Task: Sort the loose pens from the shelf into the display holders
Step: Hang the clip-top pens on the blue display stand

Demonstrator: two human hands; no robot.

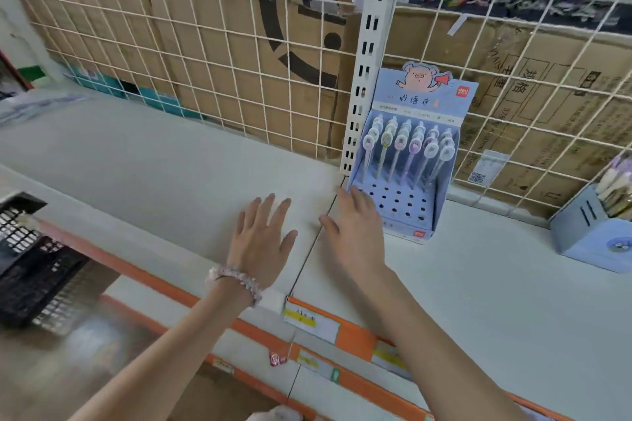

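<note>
1. At 9 o'clock you see a black plastic crate (30,256) that stands below the shelf level, partly cut by the edge of the view.
2. Your left hand (263,243) lies over the white shelf (154,161), near the middle of the view. Its fingers are straight and spread, and it holds nothing. A pink bracelet (236,278) is around its wrist.
3. Your right hand (355,232) is just at 3 o'clock from the left one. Its fingers are also straight and relaxed, and the fingertips reach the front left corner of the display holder; whether they touch it, I cannot tell.
4. The display holder (403,202), a blue box with a pig picture on top, stands on the shelf at 1 o'clock from your hands. The pens (407,150) stand upright in its back rows; the front holes are free.
5. At 3 o'clock, at the edge of the view, stands a second blue holder (595,236) with more pens inside.
6. A white wire grid (205,55) closes the back of the shelf, with cardboard (119,27) behind it.
</note>
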